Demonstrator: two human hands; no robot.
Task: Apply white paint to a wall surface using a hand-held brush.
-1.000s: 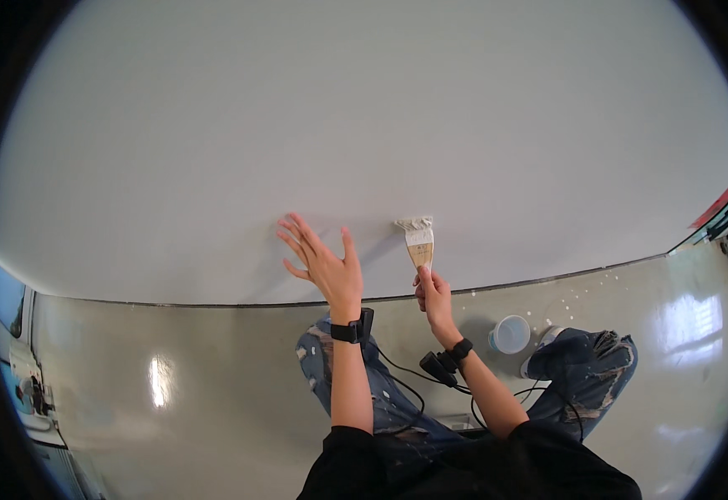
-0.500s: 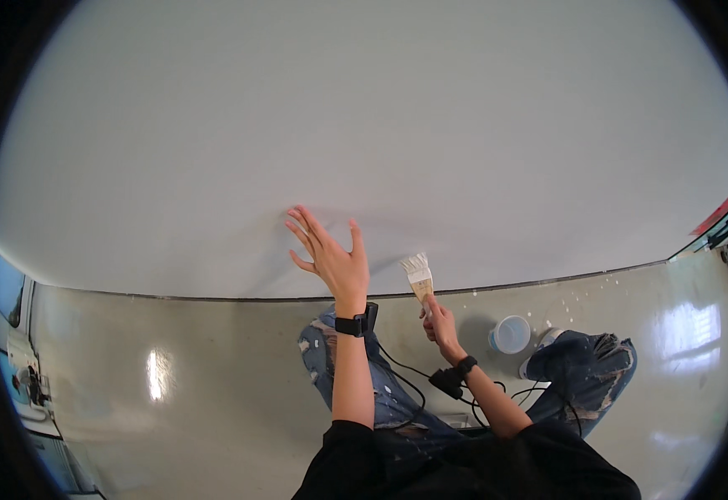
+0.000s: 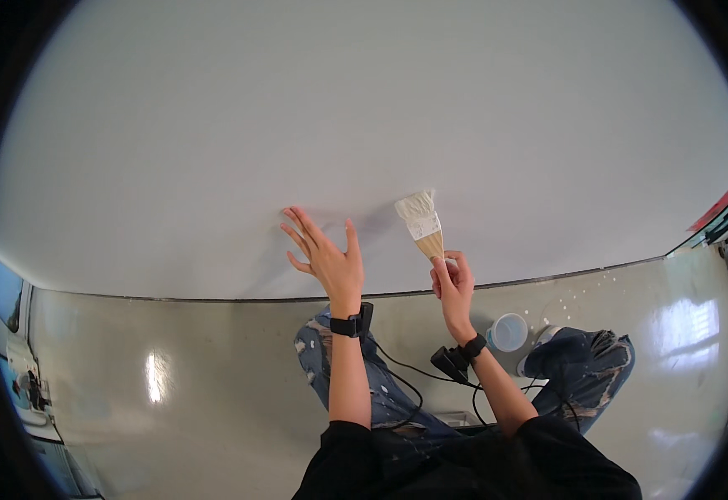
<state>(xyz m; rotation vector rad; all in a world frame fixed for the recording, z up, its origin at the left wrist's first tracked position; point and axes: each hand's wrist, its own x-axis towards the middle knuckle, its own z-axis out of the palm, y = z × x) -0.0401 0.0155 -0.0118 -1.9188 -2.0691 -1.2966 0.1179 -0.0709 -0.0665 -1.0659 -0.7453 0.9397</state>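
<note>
A flat paintbrush (image 3: pixel 422 223) with a light wooden handle and whitish bristles is gripped in my right hand (image 3: pixel 456 283). Its bristles point up and away from me, in front of the pale wall (image 3: pixel 364 108); I cannot tell whether they touch it. To the left, my left hand (image 3: pixel 331 260) holds nothing. Its fingers are spread, with the fingertips at the wall's surface. Behind my right wrist, a translucent plastic cup (image 3: pixel 509 332) stands on the floor beside my shoe.
White spots dot the glossy floor (image 3: pixel 214 350) along the wall's base on the right. Black cables (image 3: pixel 414 375) run from the devices at my wrists across my legs. A dark-edged red item (image 3: pixel 724 200) is at the far right, and shelving-like equipment (image 3: pixel 26 383) stands at the far left.
My right hand has moved up and away from me with the paintbrush, bringing the bristles higher in front of the wall. My left hand has hardly moved.
</note>
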